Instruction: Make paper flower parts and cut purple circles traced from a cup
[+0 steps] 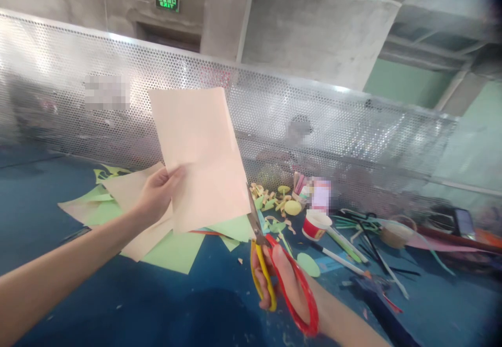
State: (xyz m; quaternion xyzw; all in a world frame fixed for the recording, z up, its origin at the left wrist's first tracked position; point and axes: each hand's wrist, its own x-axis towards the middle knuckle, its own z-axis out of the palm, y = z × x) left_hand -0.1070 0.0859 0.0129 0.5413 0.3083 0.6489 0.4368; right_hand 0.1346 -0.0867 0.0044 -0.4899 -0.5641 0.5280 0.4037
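Observation:
My left hand (pixel 160 192) pinches a pale peach sheet of paper (pixel 200 153) near its lower left edge, thumb on the front. The sheet is held up off the table and looks folded along its right side. My right hand (pixel 269 273) grips scissors (pixel 292 289) with one red and one yellow handle. Their blades (pixel 253 213) are at the sheet's lower right edge; how far they are parted is hard to see. Under and behind the raised sheet lie green paper sheets (pixel 176 253) and more peach paper (pixel 129 187).
On the blue table (pixel 157 310) lie small paper cutouts (pixel 270 200), a red and white paper cup (pixel 316 225), several strips and sticks (pixel 345 260), a tape roll (pixel 396 232) and a phone (pixel 465 224). A perforated metal screen (pixel 266 106) rises along the back.

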